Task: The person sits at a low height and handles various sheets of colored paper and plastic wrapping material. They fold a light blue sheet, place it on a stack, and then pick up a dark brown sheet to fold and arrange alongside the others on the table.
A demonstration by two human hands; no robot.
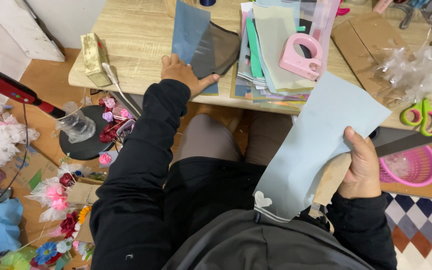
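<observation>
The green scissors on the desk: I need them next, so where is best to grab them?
Probably by the green loop handles of the green scissors, coming from the desk's front edge; they point toward the person. The blades are not clearly visible.

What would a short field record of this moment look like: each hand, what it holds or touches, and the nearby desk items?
left hand: flat on blue sheet at desk edge
right hand: grips pale blue sheet over the lap
paper stack: on wooden desk, right of left hand
pink tape dispenser: on the stack
green scissors: desk, far right
pink basket: beside right hand
</observation>
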